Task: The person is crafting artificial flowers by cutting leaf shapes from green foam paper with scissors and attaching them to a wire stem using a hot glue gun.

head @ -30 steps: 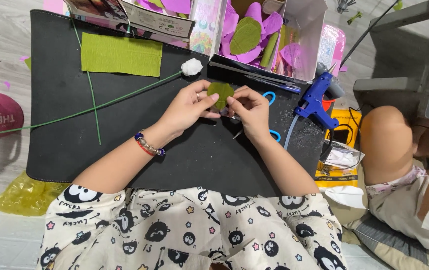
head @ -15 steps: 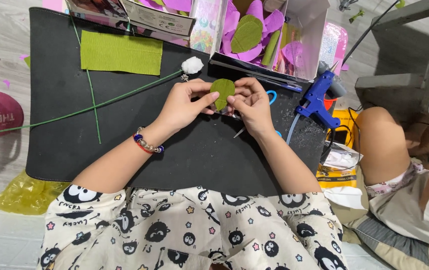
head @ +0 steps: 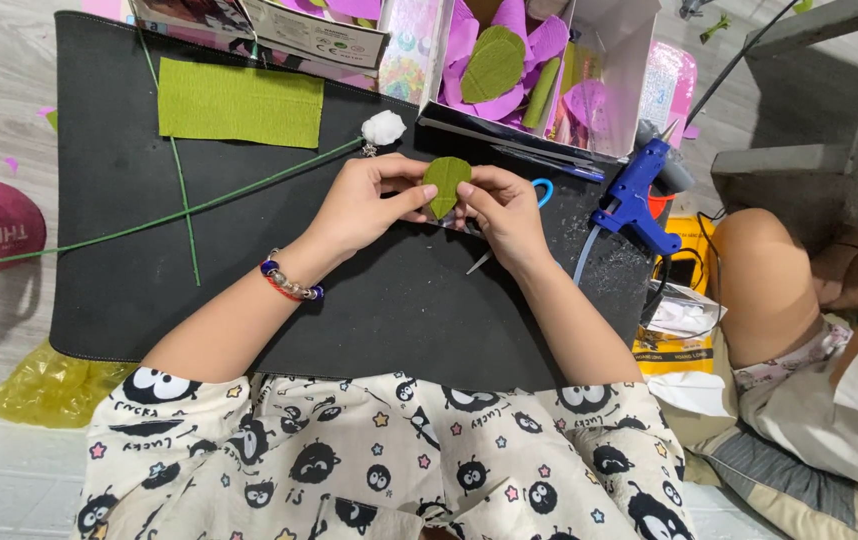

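Head view: both hands pinch a green leaf cut-out over a black mat.

The leaf [head: 446,183] is a flat, rounded piece of green paper that narrows to a point at its lower end, with faint veins on its face. The left hand [head: 364,200] grips its left edge between thumb and fingertips, and the right hand [head: 501,208] grips its right edge the same way, so both hands are closed on it and meet just above the mat [head: 119,260]. Past the left hand lie a white ball [head: 383,127] on a long green wire [head: 164,216] and a green paper sheet [head: 240,103]. Just right of the right hand lies a blue glue gun [head: 637,195], with blue-handled scissors [head: 539,190] partly hidden under that hand. Beyond the hands, an open box [head: 609,70] holds pink petals and more green leaves.
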